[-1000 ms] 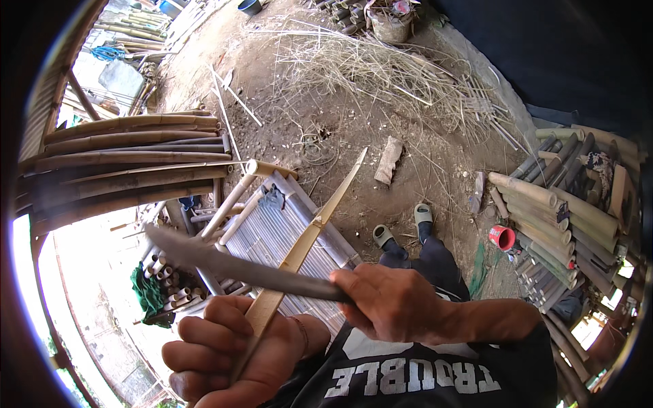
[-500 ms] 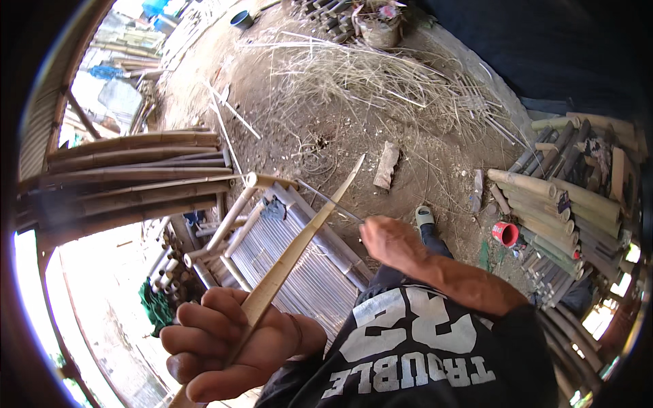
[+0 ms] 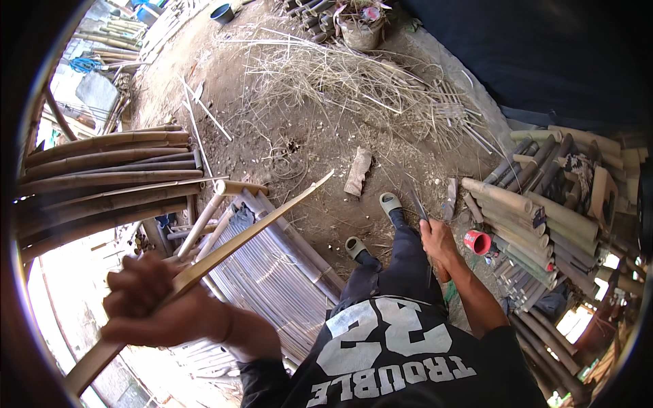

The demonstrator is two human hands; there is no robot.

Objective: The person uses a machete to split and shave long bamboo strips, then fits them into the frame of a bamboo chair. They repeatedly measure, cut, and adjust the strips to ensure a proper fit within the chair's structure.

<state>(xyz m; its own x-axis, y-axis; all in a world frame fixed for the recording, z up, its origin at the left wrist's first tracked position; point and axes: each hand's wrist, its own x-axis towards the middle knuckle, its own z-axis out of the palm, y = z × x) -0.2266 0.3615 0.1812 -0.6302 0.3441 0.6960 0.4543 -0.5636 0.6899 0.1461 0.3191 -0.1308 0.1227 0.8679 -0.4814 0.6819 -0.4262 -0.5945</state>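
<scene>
The left hand (image 3: 146, 299) is curled tight around a long bamboo strip (image 3: 252, 232), and the right hand (image 3: 441, 243) is wrapped around a knife (image 3: 417, 204). The strip is pale, flat and smooth, and its far end gets thin like a point. It slants across, in front of the bamboo bench (image 3: 272, 285) as we see it. The bench top is made of skinny grey slats in rows, with a fat round pole along its edge. The knife is dark and narrow, off to the right of the bench. Past the bench lies a messy heap of thin, dry shavings (image 3: 340, 81). The left arm is bent, with its fist left of the bench. The right arm reaches forward and low, right of the bench, its blade pointing away from the body.
</scene>
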